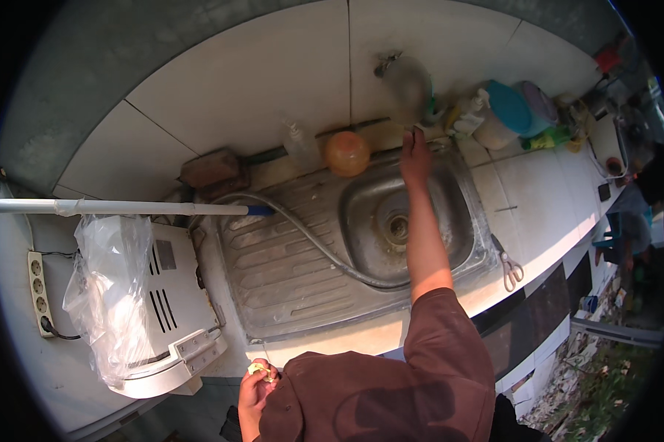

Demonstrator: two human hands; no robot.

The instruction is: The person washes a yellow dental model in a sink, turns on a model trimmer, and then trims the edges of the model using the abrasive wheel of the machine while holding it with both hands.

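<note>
A: Head view: what about labels?

B: Blurred. The pump bottle (468, 116) and the green packet (545, 138) at the back right bear markings too small to read. The white appliance (192, 287) at left carries a dark panel (166, 255), unreadable too.

A: And the hands?

B: The left hand (251, 394) is low, in front of the counter's edge, fingers curled round a small yellowish piece (260, 369) that pokes out at the top. The right hand (416, 160) is stretched out to the back of the sink (361, 193), fingertips just below a rounded grey thing (407, 82) by the wall. I can't tell whether it is touching or grasping anything.

A: Edges and room?

B: The right forearm crosses above the sink. A grey hose (302, 232) curves over the ridged drainboard (273, 283) and along the sink's front rim. An orange ball-like thing (347, 154) sits at the back edge; scissors (512, 274) lie near the counter's front, right of the sink.
</note>
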